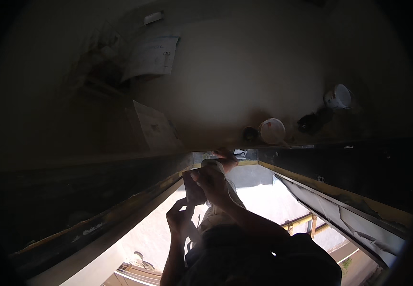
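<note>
A flat, dark reddish-brown rectangular sheet (195,191) is held between my two hands, in front of my body. My right hand (211,183) grips its right side, with the thumb over its face near the upper edge. At the lower left corner, my left hand (180,215) pinches the sheet with bent fingers. Shadow hides the finer detail of the sheet and some of my fingertips. Just beyond my hands, my bare foot (228,160) rests on the ledge below a light trouser leg.
Dark frame sides with yellowish edges (340,188) flank me, with a bright outdoor drop beneath. In the dim room ahead stand a whitish bucket (272,131), a small dark round container (250,134) and a tilted white bucket (338,97). Pale sheets (156,126) lie left.
</note>
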A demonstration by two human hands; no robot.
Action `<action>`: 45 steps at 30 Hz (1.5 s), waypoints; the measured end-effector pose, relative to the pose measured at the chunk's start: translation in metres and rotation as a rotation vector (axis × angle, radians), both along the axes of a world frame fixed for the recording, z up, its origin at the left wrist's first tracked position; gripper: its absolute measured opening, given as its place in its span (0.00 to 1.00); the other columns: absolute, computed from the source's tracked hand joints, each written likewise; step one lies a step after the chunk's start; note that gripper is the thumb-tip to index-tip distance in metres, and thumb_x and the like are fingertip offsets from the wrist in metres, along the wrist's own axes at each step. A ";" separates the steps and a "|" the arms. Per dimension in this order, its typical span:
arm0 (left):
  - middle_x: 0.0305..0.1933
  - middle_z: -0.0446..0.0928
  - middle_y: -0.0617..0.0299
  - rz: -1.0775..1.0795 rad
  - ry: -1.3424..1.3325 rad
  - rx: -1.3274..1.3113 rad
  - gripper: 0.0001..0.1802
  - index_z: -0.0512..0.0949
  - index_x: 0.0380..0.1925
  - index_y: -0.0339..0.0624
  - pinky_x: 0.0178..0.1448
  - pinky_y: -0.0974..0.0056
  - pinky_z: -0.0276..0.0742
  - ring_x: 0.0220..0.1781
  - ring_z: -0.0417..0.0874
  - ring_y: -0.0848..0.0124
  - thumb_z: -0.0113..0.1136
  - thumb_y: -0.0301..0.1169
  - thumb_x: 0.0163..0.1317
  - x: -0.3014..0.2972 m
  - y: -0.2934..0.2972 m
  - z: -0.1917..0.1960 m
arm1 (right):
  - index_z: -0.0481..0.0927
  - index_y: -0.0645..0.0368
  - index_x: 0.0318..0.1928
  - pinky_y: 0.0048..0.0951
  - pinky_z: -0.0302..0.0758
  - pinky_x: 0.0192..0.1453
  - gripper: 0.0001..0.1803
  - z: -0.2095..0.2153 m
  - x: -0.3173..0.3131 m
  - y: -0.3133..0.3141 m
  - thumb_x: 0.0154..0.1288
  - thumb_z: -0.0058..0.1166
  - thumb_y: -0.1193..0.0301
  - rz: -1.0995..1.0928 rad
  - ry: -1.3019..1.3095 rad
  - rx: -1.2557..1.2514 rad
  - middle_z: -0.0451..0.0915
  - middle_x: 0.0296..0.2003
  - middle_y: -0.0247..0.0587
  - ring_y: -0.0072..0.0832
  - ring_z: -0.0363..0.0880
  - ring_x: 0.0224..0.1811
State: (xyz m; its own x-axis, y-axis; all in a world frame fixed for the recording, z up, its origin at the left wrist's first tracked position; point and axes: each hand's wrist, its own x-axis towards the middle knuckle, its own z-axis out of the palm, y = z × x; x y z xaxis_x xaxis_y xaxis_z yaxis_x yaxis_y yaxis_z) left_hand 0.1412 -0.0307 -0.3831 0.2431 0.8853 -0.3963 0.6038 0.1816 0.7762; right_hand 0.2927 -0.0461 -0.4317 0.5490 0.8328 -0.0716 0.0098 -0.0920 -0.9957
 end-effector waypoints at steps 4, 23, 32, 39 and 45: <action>0.19 0.71 0.69 0.148 -0.069 0.014 0.15 0.84 0.39 0.32 0.23 0.70 0.61 0.20 0.64 0.83 0.63 0.37 0.67 0.007 0.007 0.053 | 0.82 0.62 0.42 0.27 0.69 0.42 0.14 0.041 0.009 0.013 0.70 0.58 0.63 0.136 -0.011 -0.077 0.75 0.28 0.33 0.23 0.72 0.33; 0.42 0.85 0.50 0.758 0.177 0.403 0.13 0.85 0.44 0.38 0.50 0.58 0.79 0.44 0.86 0.54 0.61 0.35 0.67 -0.169 -0.101 0.063 | 0.75 0.63 0.56 0.29 0.74 0.43 0.29 0.035 -0.136 -0.006 0.54 0.70 0.75 0.863 0.031 -0.130 0.74 0.31 0.35 0.21 0.74 0.35; 0.43 0.85 0.51 1.106 -0.086 0.186 0.17 0.85 0.46 0.40 0.48 0.61 0.79 0.43 0.87 0.59 0.61 0.41 0.68 -0.193 -0.134 0.047 | 0.62 0.69 0.71 0.32 0.70 0.66 0.35 0.074 -0.221 0.013 0.68 0.59 0.69 1.252 0.322 -0.057 0.77 0.59 0.55 0.37 0.74 0.64; 0.39 0.86 0.53 0.942 -0.167 0.349 0.18 0.85 0.47 0.44 0.46 0.58 0.79 0.39 0.86 0.56 0.61 0.44 0.68 -0.187 -0.130 0.040 | 0.73 0.67 0.52 0.37 0.80 0.49 0.16 0.081 -0.246 -0.002 0.71 0.55 0.69 1.073 0.601 -0.139 0.81 0.38 0.46 0.36 0.82 0.40; 0.41 0.87 0.57 0.782 -0.194 -0.049 0.21 0.86 0.47 0.46 0.49 0.59 0.82 0.41 0.88 0.59 0.54 0.48 0.71 -0.195 -0.140 0.019 | 0.76 0.59 0.46 0.24 0.70 0.25 0.09 0.077 -0.230 0.009 0.71 0.55 0.68 0.874 0.400 -0.036 0.76 0.28 0.36 0.21 0.71 0.22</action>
